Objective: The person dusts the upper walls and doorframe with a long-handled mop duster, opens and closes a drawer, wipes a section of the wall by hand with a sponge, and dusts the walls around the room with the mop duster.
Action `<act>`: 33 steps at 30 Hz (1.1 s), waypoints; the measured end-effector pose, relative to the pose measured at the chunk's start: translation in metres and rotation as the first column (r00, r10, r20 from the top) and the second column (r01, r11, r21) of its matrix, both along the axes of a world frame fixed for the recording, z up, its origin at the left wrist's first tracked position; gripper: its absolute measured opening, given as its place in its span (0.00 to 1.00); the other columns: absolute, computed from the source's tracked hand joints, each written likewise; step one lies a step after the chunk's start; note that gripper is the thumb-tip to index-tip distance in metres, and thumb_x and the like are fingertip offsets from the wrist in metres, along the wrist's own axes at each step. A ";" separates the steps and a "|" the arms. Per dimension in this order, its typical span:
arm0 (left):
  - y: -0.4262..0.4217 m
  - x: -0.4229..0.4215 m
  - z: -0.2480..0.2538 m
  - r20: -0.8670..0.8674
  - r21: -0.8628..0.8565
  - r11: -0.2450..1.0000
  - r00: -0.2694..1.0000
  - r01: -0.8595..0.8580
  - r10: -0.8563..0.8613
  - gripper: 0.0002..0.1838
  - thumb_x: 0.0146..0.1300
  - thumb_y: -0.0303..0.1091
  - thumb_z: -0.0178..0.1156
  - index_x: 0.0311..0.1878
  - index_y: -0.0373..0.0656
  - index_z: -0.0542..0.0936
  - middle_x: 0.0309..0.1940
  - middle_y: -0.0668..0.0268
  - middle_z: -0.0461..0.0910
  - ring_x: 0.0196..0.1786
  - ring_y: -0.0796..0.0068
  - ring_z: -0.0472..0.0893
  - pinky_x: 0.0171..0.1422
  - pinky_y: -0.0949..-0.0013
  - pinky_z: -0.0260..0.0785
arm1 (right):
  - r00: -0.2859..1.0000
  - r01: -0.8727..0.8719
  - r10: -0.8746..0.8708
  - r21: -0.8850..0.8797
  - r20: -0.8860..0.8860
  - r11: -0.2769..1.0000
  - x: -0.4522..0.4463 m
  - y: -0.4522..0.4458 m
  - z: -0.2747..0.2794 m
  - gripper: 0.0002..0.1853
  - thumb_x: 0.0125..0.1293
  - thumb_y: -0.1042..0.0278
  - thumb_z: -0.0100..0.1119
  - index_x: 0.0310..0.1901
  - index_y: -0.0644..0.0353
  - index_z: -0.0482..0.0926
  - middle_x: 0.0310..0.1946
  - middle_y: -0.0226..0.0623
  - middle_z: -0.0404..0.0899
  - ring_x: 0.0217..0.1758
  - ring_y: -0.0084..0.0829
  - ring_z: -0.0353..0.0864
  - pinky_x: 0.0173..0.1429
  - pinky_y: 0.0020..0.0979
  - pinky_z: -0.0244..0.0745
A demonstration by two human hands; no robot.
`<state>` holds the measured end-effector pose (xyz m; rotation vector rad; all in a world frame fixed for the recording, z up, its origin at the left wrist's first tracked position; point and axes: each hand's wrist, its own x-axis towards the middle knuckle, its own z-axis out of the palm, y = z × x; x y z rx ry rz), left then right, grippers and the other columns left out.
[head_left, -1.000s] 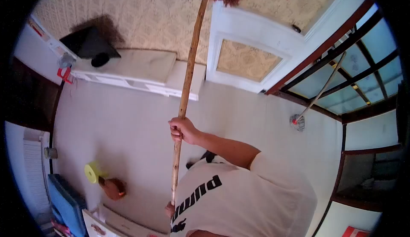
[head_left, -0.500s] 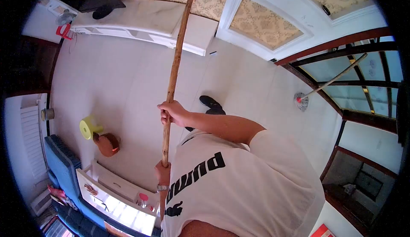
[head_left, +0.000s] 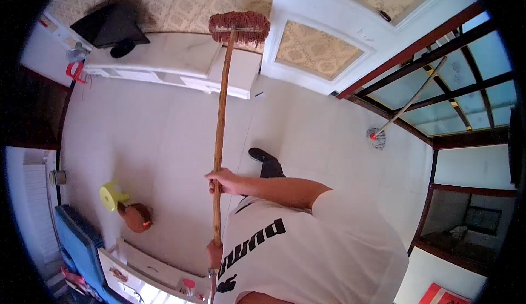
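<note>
A mop with a long wooden handle (head_left: 222, 98) and a shaggy reddish-brown head (head_left: 239, 27) reaches away from me, its head up in front of the patterned wallpaper. Whether the head touches the wall I cannot tell. My right hand (head_left: 223, 182) is wrapped round the handle partway down. Lower, close to my white shirt (head_left: 307, 249), my left hand (head_left: 214, 253) grips the handle near its end, and a watch (head_left: 212, 273) shows at that wrist. The shirt hides part of the left hand and forearm.
Ahead stands a low white cabinet (head_left: 159, 57) with a black monitor (head_left: 107, 27), beside a white door (head_left: 350, 13). A second mop (head_left: 376, 137) leans at the glass-panelled frame on the right. A yellow stool (head_left: 109, 196), a brown stool (head_left: 137, 217) and a white table (head_left: 118, 268) are left.
The mop's head has come down into full view, and both hands appear lower in the picture, still on the handle. The whole room has shifted as my head tilted.
</note>
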<state>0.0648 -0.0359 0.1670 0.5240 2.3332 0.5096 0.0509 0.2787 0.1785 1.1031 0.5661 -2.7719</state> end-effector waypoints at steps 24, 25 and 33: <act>0.205 0.013 -0.027 -0.345 0.183 0.974 0.937 0.134 -0.064 0.07 0.43 0.31 0.65 0.21 0.42 0.76 0.14 0.57 0.74 0.17 0.58 0.75 0.22 0.59 0.66 | 0.913 0.406 -0.369 0.317 -0.172 0.857 0.078 0.230 0.094 0.16 0.63 0.64 0.56 0.23 0.54 0.61 0.16 0.28 0.61 0.16 0.24 0.63 0.21 0.31 0.65; 0.209 0.014 -0.027 -0.388 0.130 0.982 0.919 0.135 -0.075 0.07 0.43 0.32 0.65 0.21 0.43 0.75 0.14 0.56 0.74 0.17 0.56 0.76 0.22 0.58 0.66 | 0.922 0.386 -0.351 0.300 -0.166 0.872 0.076 0.233 0.092 0.16 0.63 0.63 0.56 0.23 0.54 0.61 0.16 0.28 0.60 0.16 0.24 0.63 0.21 0.31 0.65; 0.203 0.011 -0.032 -0.362 0.034 0.980 0.917 0.195 -0.170 0.07 0.44 0.35 0.65 0.23 0.45 0.76 0.17 0.56 0.76 0.20 0.53 0.77 0.25 0.57 0.69 | 0.910 0.376 -0.338 0.132 -0.238 0.917 0.088 0.241 0.091 0.18 0.62 0.60 0.59 0.23 0.52 0.61 0.16 0.26 0.58 0.16 0.24 0.61 0.22 0.30 0.63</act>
